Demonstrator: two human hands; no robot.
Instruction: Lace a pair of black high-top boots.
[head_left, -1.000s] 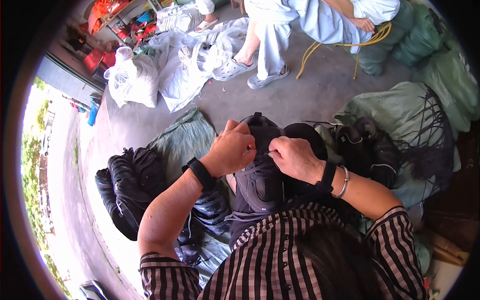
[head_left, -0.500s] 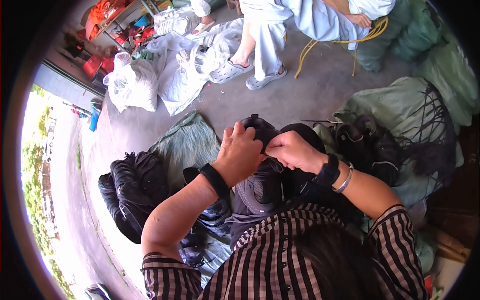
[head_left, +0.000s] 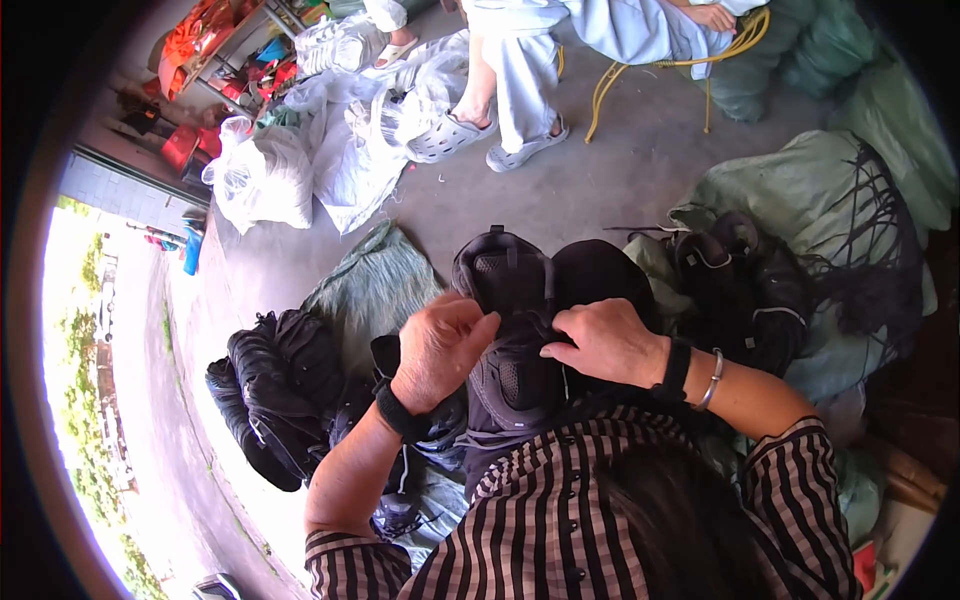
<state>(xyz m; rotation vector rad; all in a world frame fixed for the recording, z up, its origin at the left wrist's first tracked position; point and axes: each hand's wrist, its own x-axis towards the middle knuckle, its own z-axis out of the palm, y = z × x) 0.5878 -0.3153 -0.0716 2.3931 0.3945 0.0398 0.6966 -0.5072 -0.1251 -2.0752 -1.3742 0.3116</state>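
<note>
— Grey floor stretches ahead; what sits closest?

— A dark shoe, just beyond the striped shirt.

— And the hands?

— Left hand at the shoe's left side, right hand at its right, fingers curled on both. I can't tell whether either grips anything. Being on opposite sides, they probably steady it evenly.

— Farther out?

— Dark shoes bundled leftward beside green sheeting, more dark footwear rightward, perhaps to stay within reach.

— Farthest?

— White bags near the floor's far left edge, and a seated person on a yellow chair.
</note>
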